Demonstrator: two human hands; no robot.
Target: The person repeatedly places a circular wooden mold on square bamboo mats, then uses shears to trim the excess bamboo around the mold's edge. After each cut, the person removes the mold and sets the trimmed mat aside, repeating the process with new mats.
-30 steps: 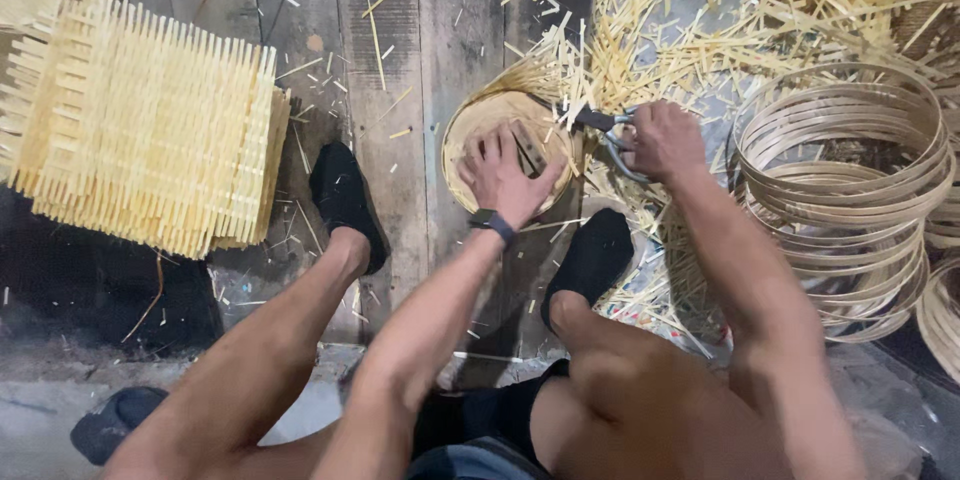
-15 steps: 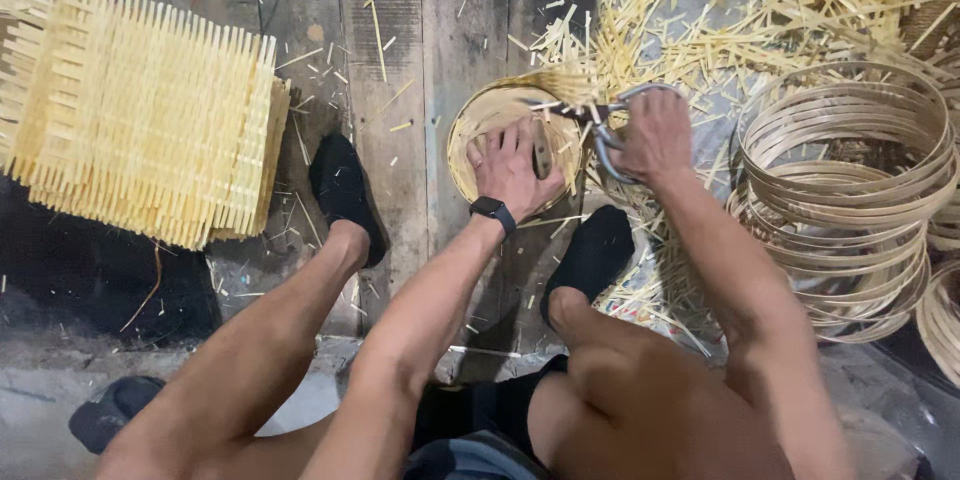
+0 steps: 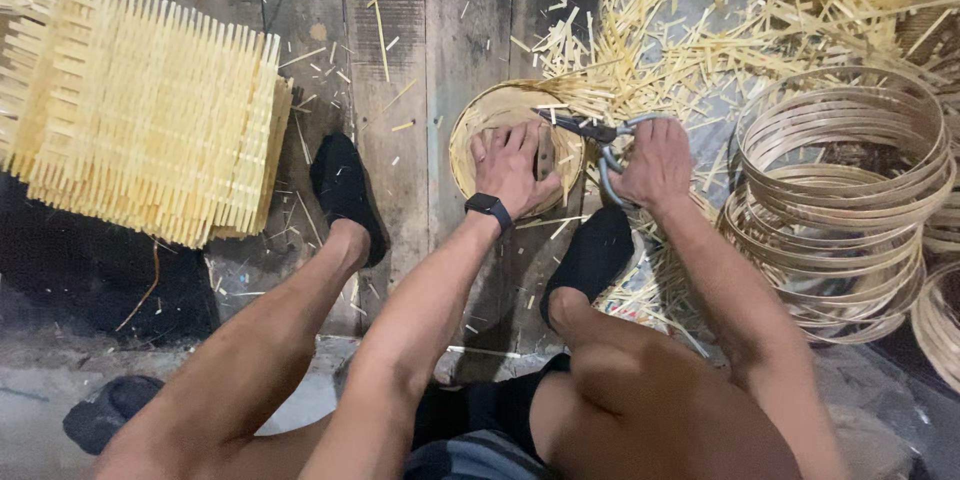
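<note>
The left hand [image 3: 512, 168] lies flat, fingers spread, pressing down inside the small round basket [image 3: 470, 135] that sits on the plank floor [image 3: 395, 50] between the person's two feet. A dark watch [image 3: 488, 207] sits on that wrist. The right hand [image 3: 655, 162] is closed through the looped handles of the shears [image 3: 592, 132], whose blades reach left to the basket's far right rim, where loose strip ends stick out. I cannot tell how wide the blades stand.

The step in hand looks like trimming the stray ends off the rim while the left hand pins the basket still. The next cut seems to call for the blades lying close along the rim, so only the ends come off and the weave stays whole, with the left fingers kept clear of the blades just beside them; the basket will likely need turning to bring untrimmed rim to the shears.

To the right stands a stack of hoops [image 3: 845, 200], near the right arm. Far right, offcuts [image 3: 680, 30] litter the floor. At far left lies a pile of woven mats [image 3: 140, 110], well apart from the hands.
</note>
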